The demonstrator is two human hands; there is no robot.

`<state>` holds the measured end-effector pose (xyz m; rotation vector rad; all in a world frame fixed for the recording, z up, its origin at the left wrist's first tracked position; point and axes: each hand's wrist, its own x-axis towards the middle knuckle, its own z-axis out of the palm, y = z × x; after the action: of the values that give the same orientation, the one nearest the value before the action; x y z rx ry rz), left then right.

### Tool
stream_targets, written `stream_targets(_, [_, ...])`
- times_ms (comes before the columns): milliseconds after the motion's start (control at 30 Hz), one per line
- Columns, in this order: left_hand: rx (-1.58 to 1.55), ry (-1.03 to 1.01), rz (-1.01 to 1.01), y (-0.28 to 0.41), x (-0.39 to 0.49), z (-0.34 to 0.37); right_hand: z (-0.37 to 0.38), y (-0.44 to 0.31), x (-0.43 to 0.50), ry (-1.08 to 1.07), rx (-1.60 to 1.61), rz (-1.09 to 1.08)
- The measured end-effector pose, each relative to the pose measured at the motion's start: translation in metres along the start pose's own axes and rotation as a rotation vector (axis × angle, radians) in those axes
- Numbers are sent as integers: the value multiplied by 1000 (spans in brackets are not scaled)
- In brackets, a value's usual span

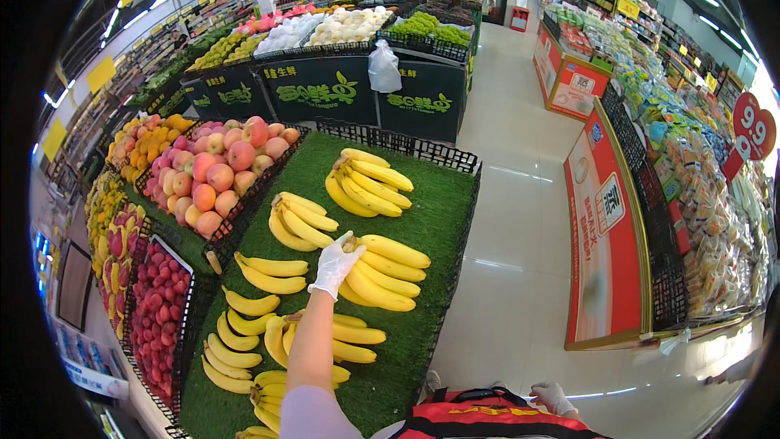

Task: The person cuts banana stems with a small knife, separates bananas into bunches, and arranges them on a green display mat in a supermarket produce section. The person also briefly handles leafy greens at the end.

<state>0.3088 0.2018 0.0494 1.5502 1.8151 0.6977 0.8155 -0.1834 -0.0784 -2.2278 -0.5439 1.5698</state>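
Observation:
My left hand (339, 263), in a thin white glove, grips the stem end of a banana bunch (390, 268). That bunch lies on a green artificial-grass mat (439, 195). Just beyond it sit two more bunches, one banana bunch (298, 219) at the left and another banana bunch (368, 183) farther back. Under my forearm, a further banana bunch (353, 338) is partly hidden. Loose bananas (231, 360) and a small pair of bananas (271, 273) lie to the left. My right hand (551, 398), also gloved, hangs low beside my red vest (481, 411), apparently with nothing in it.
Black crate edging (402, 145) borders the mat. Left of it are apples (213, 174) and dark red plums (159, 317). A roll of plastic bags (384, 67) hangs on the stand ahead. Across the tiled aisle (506, 225) stands a red-sided display (609, 244) of packaged goods.

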Motion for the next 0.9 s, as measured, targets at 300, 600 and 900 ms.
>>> stream_targets(300, [-102, 19, -16, 0, -19, -12, 25, -42, 25, -135, -107, -38])
stream_targets(600, [-24, 340, 39, -7, -150, -83, 30, -95, 73, -325, -421, -214])
stream_targets(900, [237, 339, -107, -31, -175, -66, 1, -111, 116, -351, -485, -256])
